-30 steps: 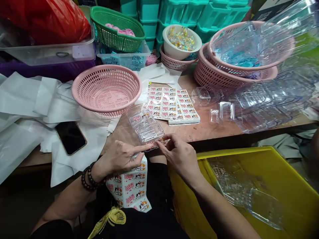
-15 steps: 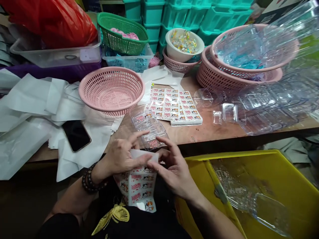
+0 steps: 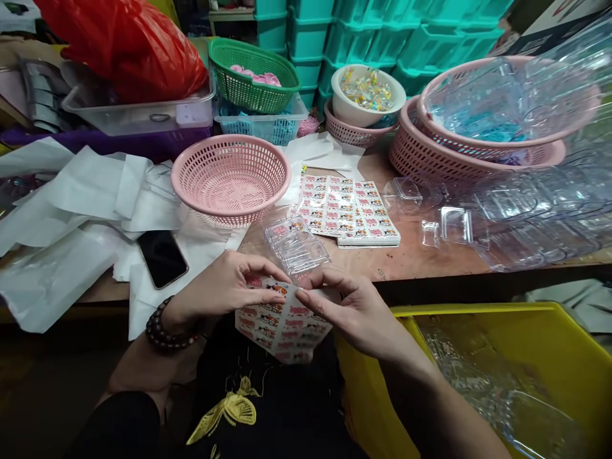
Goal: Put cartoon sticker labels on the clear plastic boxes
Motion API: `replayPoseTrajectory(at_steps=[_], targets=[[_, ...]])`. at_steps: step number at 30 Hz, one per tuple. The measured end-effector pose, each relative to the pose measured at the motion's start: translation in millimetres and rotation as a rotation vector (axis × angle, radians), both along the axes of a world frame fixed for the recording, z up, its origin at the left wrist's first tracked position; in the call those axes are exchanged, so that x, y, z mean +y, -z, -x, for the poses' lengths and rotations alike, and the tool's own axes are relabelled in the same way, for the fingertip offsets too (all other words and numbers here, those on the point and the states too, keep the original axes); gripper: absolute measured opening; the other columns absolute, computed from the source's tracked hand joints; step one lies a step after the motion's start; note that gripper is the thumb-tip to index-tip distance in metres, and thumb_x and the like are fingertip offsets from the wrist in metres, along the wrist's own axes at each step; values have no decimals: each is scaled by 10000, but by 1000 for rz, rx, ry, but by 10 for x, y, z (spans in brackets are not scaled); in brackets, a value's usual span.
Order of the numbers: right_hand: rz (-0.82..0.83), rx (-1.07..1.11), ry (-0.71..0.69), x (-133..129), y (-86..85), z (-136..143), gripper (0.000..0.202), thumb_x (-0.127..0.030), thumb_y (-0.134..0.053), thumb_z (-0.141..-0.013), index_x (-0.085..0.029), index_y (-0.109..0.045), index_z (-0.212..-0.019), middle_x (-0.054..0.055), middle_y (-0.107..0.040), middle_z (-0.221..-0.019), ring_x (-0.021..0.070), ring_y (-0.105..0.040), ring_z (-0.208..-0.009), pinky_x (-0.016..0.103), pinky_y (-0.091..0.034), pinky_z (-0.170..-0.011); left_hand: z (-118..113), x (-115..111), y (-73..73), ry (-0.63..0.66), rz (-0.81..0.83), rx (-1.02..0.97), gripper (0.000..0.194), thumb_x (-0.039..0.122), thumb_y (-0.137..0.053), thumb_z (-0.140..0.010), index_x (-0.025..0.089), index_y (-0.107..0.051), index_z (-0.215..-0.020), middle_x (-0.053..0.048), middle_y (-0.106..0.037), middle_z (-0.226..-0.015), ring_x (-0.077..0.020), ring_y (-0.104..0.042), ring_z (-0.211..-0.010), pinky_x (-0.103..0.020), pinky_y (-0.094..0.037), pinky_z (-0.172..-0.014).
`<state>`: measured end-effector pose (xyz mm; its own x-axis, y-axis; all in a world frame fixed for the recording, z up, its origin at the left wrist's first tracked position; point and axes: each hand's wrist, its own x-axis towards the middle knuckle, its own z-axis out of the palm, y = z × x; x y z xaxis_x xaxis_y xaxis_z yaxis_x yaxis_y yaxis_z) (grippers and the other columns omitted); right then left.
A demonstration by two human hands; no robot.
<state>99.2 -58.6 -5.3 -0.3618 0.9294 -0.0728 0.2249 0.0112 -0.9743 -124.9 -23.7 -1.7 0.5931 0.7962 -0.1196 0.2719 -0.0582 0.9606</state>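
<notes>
Both hands pinch the top edge of a sticker sheet (image 3: 287, 325) printed with rows of pink lettering and small cartoon animals. My left hand (image 3: 239, 280), with a beaded bracelet at the wrist, is closed on its left part. My right hand (image 3: 344, 303) grips it near the upper right, thumb in front. The sheet hangs tilted above my lap. Just beyond my fingers, a clear plastic box (image 3: 299, 248) with stickers on it lies on the table edge. Behind it sits a stack of similar sticker sheets (image 3: 368, 220).
A pink basket (image 3: 229, 143) stands mid-table beside white backing papers (image 3: 86, 191) and a phone (image 3: 162, 258). Clear plastic boxes (image 3: 535, 210) pile up at right, below pink baskets (image 3: 430, 153). A yellow bin (image 3: 549, 357) holding clear boxes is at my lower right. Teal crates (image 3: 310, 38) rise behind.
The sticker sheet has been turned and lifted, so it now hangs slanted with more rows showing. My fingers have closed in on its top edge. The view has shifted slightly left.
</notes>
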Motion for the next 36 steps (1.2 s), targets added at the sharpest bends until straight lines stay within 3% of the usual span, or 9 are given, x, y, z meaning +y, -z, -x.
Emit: replayPoseTrajectory(at_steps=[5, 9, 12, 15, 18, 21, 25, 30, 36], targets=[[199, 139, -75, 32, -87, -13, 323, -464, -732, -826, -164, -642, -748, -22, -545, -689, 88, -460, -626, 219, -376, -555, -2, -4, -9, 32, -301, 15, 64, 114, -774, -799, 162, -792, -836, -21, -773, -765, -119, -683, -688, -208, -525, -666], [508, 295, -173, 61, 27, -22, 421, -527, -828, -690, -151, -638, -698, -42, -515, -620, 60, -399, -547, 214, -288, -495, -25, -36, 114, 98, -507, -85, 69, 113, -757, -828, 169, -789, -852, -31, -755, -765, -131, -653, -734, -228, -518, -700], [653, 293, -157, 81, 146, -42, 456, -527, -869, -616, -147, -628, -691, -56, -509, -572, 42, -359, -480, 210, -222, -457, -36, -58, 227, 108, -549, -109, 58, 136, -747, -847, 175, -784, -867, -41, -755, -790, -150, -657, -782, -248, -530, -727], [624, 272, -132, 64, 200, -57, 425, -510, -844, -656, -146, -631, -701, -45, -535, -583, 51, -395, -490, 211, -266, -476, -45, -66, 291, 114, -516, -132, 35, 187, -784, -823, 170, -781, -854, -50, -757, -785, -167, -678, -802, -263, -545, -748], [386, 201, -107, -6, 179, -52, 272, -400, -786, -754, -163, -654, -732, -19, -590, -658, 93, -500, -587, 239, -394, -569, -60, -72, 292, 135, -448, -130, 39, 198, -787, -821, 160, -780, -829, -53, -769, -776, -159, -696, -766, -251, -547, -735], [-79, -10, -38, -114, 132, -37, 68, -235, -651, -864, -204, -704, -832, 29, -675, -849, 165, -620, -819, 317, -482, -769, -75, -94, 265, 116, -343, -61, 30, 171, -775, -826, 144, -785, -834, -51, -774, -768, -131, -692, -674, -210, -524, -641], [-532, -269, 40, -253, 153, 7, 153, -180, -633, -865, -235, -730, -969, 70, -711, -1054, 233, -634, -1033, 413, -459, -929, -77, -140, 263, 57, -208, 14, 73, 207, -766, -816, 147, -797, -843, -54, -779, -776, -135, -691, -666, -205, -511, -613], [-869, -441, 260, -416, 373, 86, 230, -154, -665, -884, -302, -725, -1050, -4, -760, -868, 186, -654, -827, 450, -392, -973, -61, -159, 344, 50, 132, -51, 247, 332, -722, -789, 131, -801, -910, -90, -787, -840, -174, -693, -718, -248, -525, -631], [-1144, -619, 235, -538, 597, 75, 414, -149, -597, -887, -406, -679, -1201, -40, -782, -1073, 181, -696, -848, 467, -329, -1018, -121, -125, 390, -7, 429, -47, 304, 406, -777, -746, 105, -760, -712, -27, -675, -595, -89, -528, -530, -194, -386, -497]])
